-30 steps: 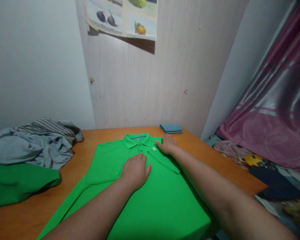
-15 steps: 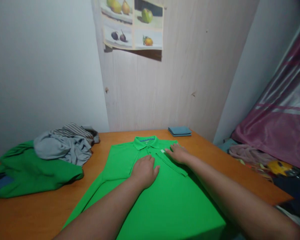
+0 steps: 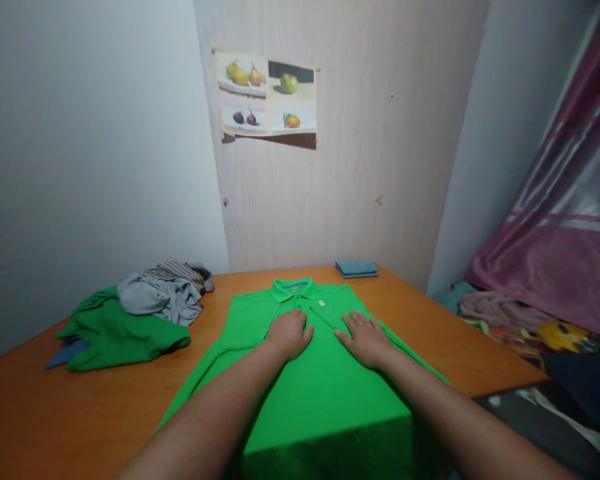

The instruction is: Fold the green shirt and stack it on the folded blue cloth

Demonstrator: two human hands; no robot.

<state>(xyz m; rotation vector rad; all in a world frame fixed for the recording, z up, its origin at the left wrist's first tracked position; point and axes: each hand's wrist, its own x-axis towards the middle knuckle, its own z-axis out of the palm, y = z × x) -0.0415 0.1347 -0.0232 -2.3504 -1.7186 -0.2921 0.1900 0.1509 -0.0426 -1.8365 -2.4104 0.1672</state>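
Observation:
A bright green polo shirt (image 3: 325,390) lies face up on the wooden table, collar at the far end, its lower part hanging over the near edge. My left hand (image 3: 287,335) presses flat on the chest just below the buttons, thumb apart from the fingers. Flat on the opposite side of the chest is my right hand (image 3: 366,338), fingers spread, close to the sleeve fold. A small white label (image 3: 321,303) shows on the chest beyond it. Neither hand grips the cloth. Both forearms cover parts of the shirt's sides.
On the left of the table (image 3: 45,413) sits a heap of crumpled clothes: a green garment (image 3: 130,340), a grey one (image 3: 163,297) and a striped one (image 3: 173,269). A folded blue-grey cloth (image 3: 356,269) lies at the back right. A pink curtain (image 3: 560,267) hangs at the right.
My right hand has slid from the shoulder area down the chest towards me. My left hand stays about where it was on the shirt. The view has tilted upward.

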